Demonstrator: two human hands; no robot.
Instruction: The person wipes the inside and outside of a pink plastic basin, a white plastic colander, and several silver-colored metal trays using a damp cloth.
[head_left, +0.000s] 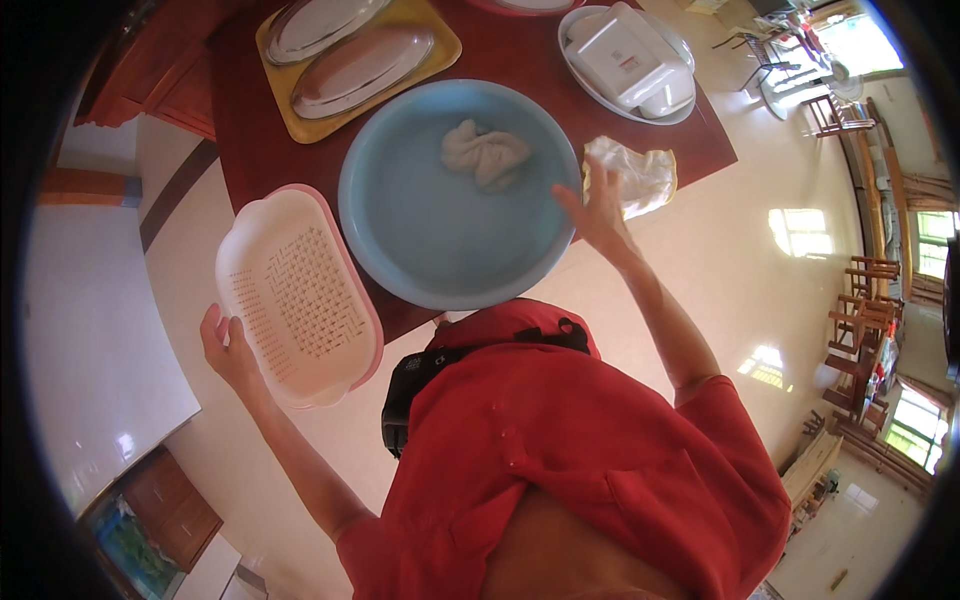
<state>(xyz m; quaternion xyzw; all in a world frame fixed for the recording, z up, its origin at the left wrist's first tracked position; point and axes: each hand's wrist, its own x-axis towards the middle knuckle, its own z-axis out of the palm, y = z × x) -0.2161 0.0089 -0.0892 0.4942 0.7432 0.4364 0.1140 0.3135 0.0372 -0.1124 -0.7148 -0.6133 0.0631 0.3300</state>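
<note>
A round blue plastic basin (450, 240) of water stands at the table's front edge, with a wet, crumpled cloth (487, 156) in it. My right hand (596, 206), fingers spread, is over the basin's right rim, beside a white cloth with yellow edging (641, 176). To the basin's left, a white perforated plastic basket with a pink basin beneath it (307, 300) juts past the table edge. My left hand (229, 349) is at its outer left side, thumb and fingers apart; whether it touches or grips the rim cannot be told.
A yellow tray (304, 131) with two oval metal platters (364, 71) lies at the back left of the dark red wooden table (517, 45). At the back right, a white basin (581, 82) holds stacked white dishes (628, 64). Wooden chairs (855, 322) stand farther off at right.
</note>
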